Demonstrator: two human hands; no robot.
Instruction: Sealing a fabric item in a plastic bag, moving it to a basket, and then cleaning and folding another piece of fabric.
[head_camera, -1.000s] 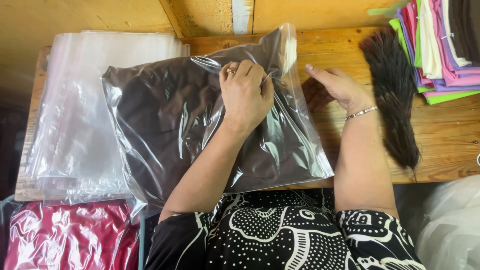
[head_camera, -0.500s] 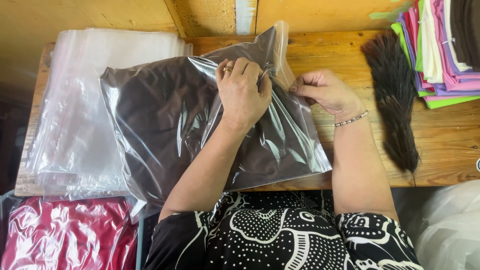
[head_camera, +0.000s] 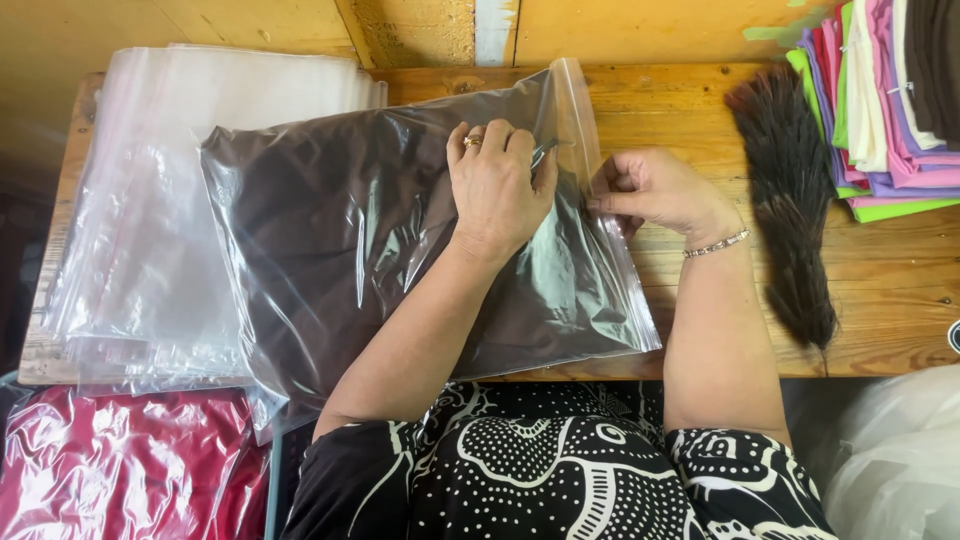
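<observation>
Since the frame a second ago, the right hand (head_camera: 655, 192) has come in from the wood beside the feather duster (head_camera: 788, 205) to the bag's open end, and the clear plastic bag (head_camera: 400, 240) has barely shifted. That hand now pinches the bag's clear flap between thumb and curled fingers, right of centre in the frame. The left hand (head_camera: 497, 185) lies palm down on the bag at upper centre, fingers bent and pressing the plastic near the same end; it wears a gold ring, and whether it grips anything I cannot tell.

Inside the bag lies a folded dark brown garment (head_camera: 330, 230) that fills almost all of it, leaving only the flap strip empty. The bag sits in the middle of the frame, its long axis running from lower left to upper right, its open end pointing to the upper right.

Under the bag's left part, a stack of empty clear bags (head_camera: 150, 220) covers the upper left of the frame. A shiny red packed bundle (head_camera: 110, 465) shows at lower left. Folded cloths in pink, purple, green and white (head_camera: 885, 100) are stacked at upper right, just right of the duster.

Everything rests on a worn wooden table (head_camera: 900, 290), against a yellow wooden wall (head_camera: 650, 30) along the top edge.
</observation>
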